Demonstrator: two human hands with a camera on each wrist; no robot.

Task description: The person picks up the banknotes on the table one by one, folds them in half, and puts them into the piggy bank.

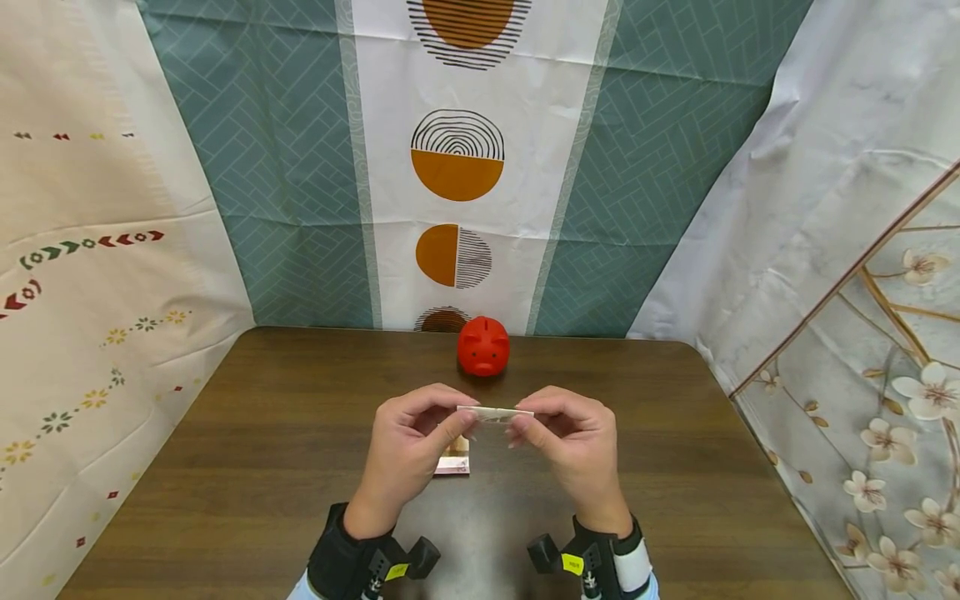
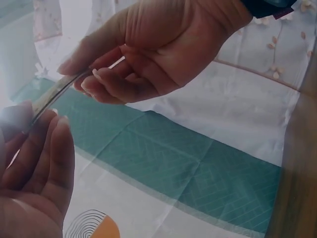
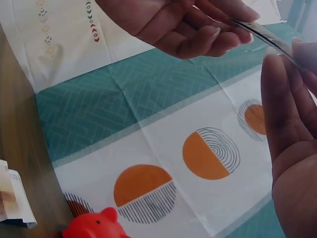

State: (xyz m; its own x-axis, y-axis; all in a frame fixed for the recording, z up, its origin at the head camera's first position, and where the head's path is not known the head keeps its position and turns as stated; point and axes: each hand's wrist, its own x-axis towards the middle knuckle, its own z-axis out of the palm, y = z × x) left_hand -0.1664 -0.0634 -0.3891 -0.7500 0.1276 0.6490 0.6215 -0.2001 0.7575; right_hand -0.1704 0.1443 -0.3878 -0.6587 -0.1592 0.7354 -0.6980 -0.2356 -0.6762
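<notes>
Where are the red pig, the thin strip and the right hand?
Pig (image 1: 483,346): head view, on its face, between ears and snout.
Strip (image 1: 495,414): head view, on the middle of its length.
Right hand (image 1: 583,447): head view, on its thumb side, near the middle.

Behind the brown wooden worktop (image 1: 300,400) hangs a green-and-white cloth (image 1: 480,212) printed with orange circles (image 1: 457,177). Left of the worktop is a cream patterned cloth (image 1: 82,333); right of it, a white flowered cloth (image 1: 832,292). Light shines off the worktop's near part.

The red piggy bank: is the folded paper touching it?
Apart: the head view shows brown tabletop between the red piggy bank and the folded paper.
</notes>
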